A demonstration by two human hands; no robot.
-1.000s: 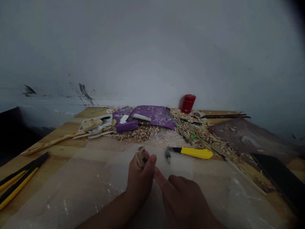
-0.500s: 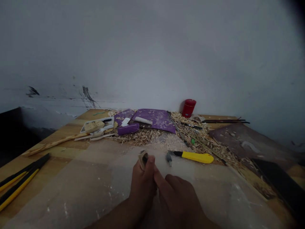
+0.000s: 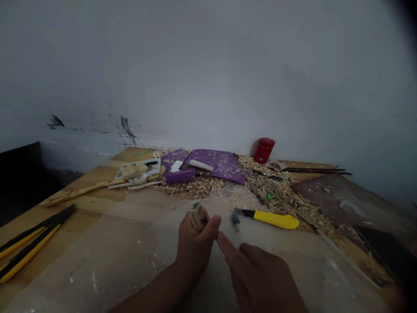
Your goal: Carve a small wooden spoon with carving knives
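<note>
My left hand [image 3: 194, 245] is closed around a small carved piece of wood [image 3: 197, 216], whose pale tip sticks up above the thumb. My right hand [image 3: 260, 278] sits just to its right, curled, with the forefinger stretched toward the left thumb; nothing shows in it. Both hands hover over a clear plastic sheet [image 3: 114, 261] on the wooden table. A yellow utility knife [image 3: 272, 218] lies a little beyond the right hand, with a small dark bit [image 3: 236, 218] beside its blade end.
Wood shavings [image 3: 286, 195] cover the back of the table around a purple sheet [image 3: 221, 163], a purple block [image 3: 180, 176] and a red tin [image 3: 263, 150]. Black and yellow tools [image 3: 29, 241] lie at the left edge. A dark mat [image 3: 352, 204] lies right.
The view has shifted slightly, so the table's things sit a bit to the right. My right forefinger has come off the left thumb, leaving a small gap. The left hand keeps its hold.
</note>
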